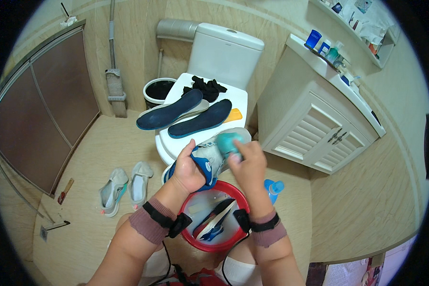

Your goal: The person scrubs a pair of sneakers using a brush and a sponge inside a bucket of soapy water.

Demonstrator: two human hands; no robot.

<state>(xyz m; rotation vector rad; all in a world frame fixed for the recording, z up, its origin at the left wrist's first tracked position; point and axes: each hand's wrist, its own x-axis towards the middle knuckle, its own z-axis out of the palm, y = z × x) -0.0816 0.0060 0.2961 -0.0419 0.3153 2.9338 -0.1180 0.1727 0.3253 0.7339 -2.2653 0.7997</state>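
Note:
My left hand [188, 171] grips a grey and blue sneaker [210, 157] by its heel end, with the toe pointing away from me. Against the sneaker's upper, my right hand [250, 166] holds a teal scrubbing tool [229, 142], blurred and partly covered by the fingers. Below both hands stands a red basin [211, 247] of cloudy water. Another shoe [215, 222] lies partly submerged in it. Dark blue insoles [200, 119] rest on the white toilet lid [164, 144] beyond the sneaker, beside a yellow-orange block [234, 115] and crumpled black fabric [208, 88].
A blue bottle [273, 189] stands right of the basin. Grey slip-on shoes [114, 191] and a wooden-handled brush [65, 191] lie on the floor at left. A bin [159, 81] sits beside the toilet; a white vanity cabinet [307, 121] is at right.

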